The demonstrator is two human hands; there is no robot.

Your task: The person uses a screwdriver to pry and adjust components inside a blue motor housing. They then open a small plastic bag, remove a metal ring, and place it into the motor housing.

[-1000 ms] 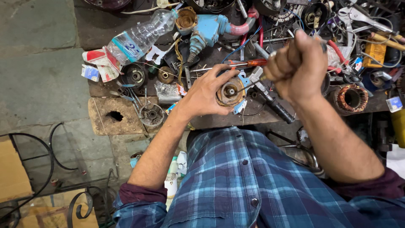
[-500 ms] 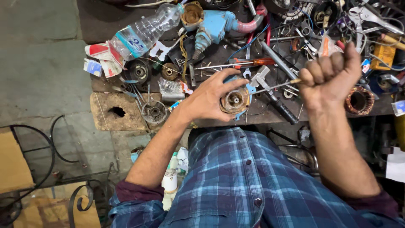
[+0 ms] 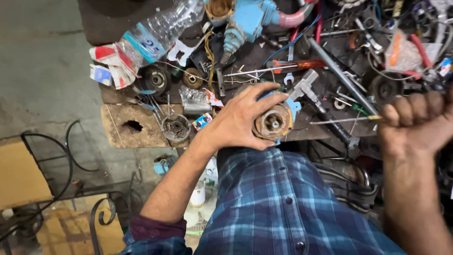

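Note:
My left hand (image 3: pixel 240 120) grips a round, rusty motor part (image 3: pixel 273 123) with a blue casing, held at the front edge of the cluttered workbench (image 3: pixel 127 137). Its open end with a small centre shaft faces me. My right hand (image 3: pixel 417 123) is a closed fist at the right, clenched on a thin metal rod (image 3: pixel 344 121) that runs left toward the motor part. The rod's tip stops a short way from the part. My blue plaid shirt fills the bottom of the view.
The bench holds a clear plastic bottle (image 3: pixel 158 33), a blue pump body (image 3: pixel 247 21), an orange-handled screwdriver (image 3: pixel 283 67), a long steel bar (image 3: pixel 339 75), gears, wires and several small parts. A metal chair frame (image 3: pixel 71 189) stands on the floor at the lower left.
My right fist has swung from right above the motor part out to the right, drawing the thin rod away from it. My left hand keeps its hold on the part.

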